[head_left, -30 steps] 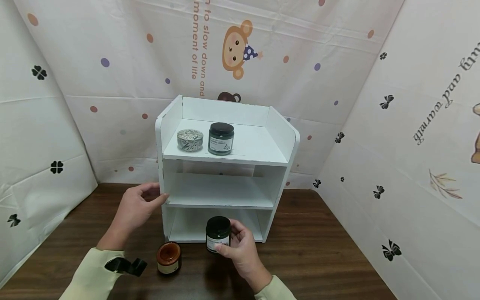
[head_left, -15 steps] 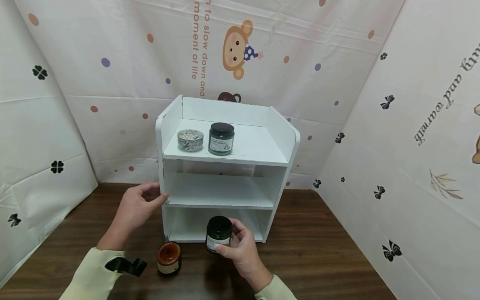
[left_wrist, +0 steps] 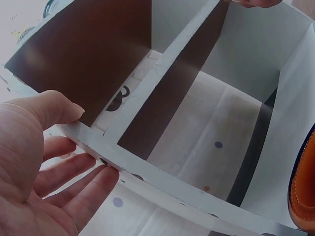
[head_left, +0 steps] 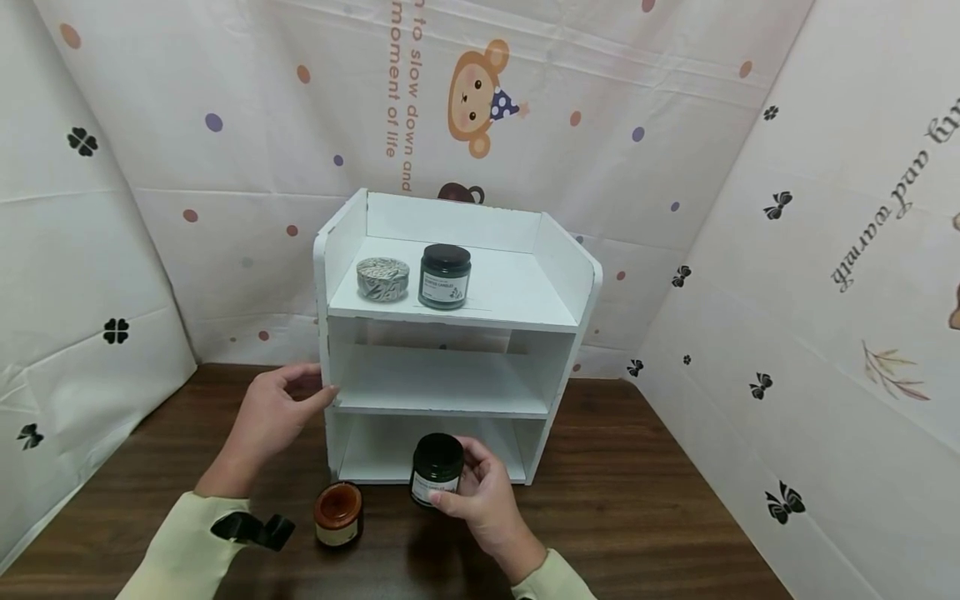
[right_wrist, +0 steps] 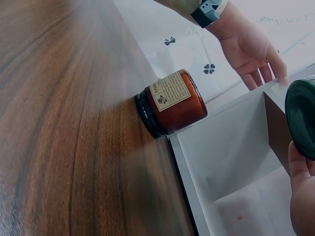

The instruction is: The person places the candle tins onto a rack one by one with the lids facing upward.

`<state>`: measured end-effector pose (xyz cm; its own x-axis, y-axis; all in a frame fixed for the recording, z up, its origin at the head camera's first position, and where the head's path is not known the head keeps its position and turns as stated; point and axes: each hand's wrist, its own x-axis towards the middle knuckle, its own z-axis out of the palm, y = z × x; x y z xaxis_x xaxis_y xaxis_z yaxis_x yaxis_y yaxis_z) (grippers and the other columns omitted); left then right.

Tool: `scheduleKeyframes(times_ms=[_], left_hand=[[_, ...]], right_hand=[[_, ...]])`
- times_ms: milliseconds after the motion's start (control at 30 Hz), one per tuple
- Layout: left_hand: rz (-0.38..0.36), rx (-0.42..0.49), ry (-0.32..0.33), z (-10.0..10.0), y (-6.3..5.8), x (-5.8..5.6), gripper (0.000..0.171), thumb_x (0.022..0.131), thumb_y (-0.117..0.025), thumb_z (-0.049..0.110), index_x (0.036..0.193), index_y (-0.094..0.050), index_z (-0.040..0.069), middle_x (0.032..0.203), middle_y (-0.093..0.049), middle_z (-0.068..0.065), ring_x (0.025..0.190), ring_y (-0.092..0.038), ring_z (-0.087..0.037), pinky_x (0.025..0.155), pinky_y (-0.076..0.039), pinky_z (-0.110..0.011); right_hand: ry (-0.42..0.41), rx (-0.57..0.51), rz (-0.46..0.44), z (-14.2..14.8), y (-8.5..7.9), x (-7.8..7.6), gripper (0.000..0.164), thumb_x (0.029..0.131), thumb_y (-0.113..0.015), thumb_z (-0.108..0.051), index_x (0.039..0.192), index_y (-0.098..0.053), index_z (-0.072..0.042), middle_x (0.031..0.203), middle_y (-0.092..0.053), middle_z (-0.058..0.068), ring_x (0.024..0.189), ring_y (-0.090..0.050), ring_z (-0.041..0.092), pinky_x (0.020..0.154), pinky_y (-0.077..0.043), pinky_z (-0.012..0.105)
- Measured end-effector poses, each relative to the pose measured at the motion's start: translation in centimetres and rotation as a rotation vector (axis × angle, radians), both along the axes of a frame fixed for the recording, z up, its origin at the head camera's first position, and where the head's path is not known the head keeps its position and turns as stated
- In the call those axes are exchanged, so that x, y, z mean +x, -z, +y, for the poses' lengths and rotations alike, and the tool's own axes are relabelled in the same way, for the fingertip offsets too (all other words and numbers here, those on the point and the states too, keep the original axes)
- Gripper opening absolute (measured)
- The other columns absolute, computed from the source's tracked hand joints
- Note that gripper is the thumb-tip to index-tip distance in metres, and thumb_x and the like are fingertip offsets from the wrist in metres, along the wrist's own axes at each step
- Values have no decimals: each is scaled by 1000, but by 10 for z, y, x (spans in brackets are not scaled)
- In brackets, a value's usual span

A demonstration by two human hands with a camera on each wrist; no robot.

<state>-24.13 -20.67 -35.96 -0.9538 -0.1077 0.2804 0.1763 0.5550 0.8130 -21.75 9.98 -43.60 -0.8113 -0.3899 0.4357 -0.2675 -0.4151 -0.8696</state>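
Note:
In the head view my right hand [head_left: 487, 504] grips a dark green glass candle jar [head_left: 437, 471] with a white label. It is held in front of the bottom compartment of a small white shelf [head_left: 450, 379]. Thumb and fingers of my left hand [head_left: 266, 417] pinch the shelf's left side panel, as the left wrist view also shows. An amber candle jar [head_left: 337, 517] stands on the table by the shelf's front left corner. Its black lid [right_wrist: 148, 114] faces the table in the right wrist view. Only part of the green jar [right_wrist: 302, 118] shows there.
On the shelf's top board stand a round patterned tin [head_left: 382, 280] and another dark green candle jar [head_left: 445, 278]. The dark wooden table [head_left: 622, 500] reaches to printed white cloth [head_left: 247, 167] hung behind and at both sides.
The head view has shifted very slightly. Both hands and the jars otherwise stay practically where they were.

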Motion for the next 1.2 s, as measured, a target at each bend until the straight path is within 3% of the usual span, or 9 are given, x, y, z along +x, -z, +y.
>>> scheduleKeyframes(times_ms=[633, 1200], left_hand=[[-4, -5, 3, 0, -1, 0, 51, 95, -73, 39, 134, -66, 6, 129, -69, -22, 114, -68, -37, 90, -60, -49], [-1, -6, 3, 0, -1, 1, 50, 95, -73, 38, 133, -66, 5, 128, -70, -21, 112, -69, -36, 89, -60, -49]], right_hand=[[29, 17, -8, 4, -2, 1, 63, 74, -87, 3, 127, -55, 12, 123, -69, 4, 115, -66, 14, 100, -54, 24], [55, 63, -47, 12, -11, 5, 62, 76, -88, -1, 130, -58, 1, 126, -68, 3, 117, -65, 13, 101, -54, 26]])
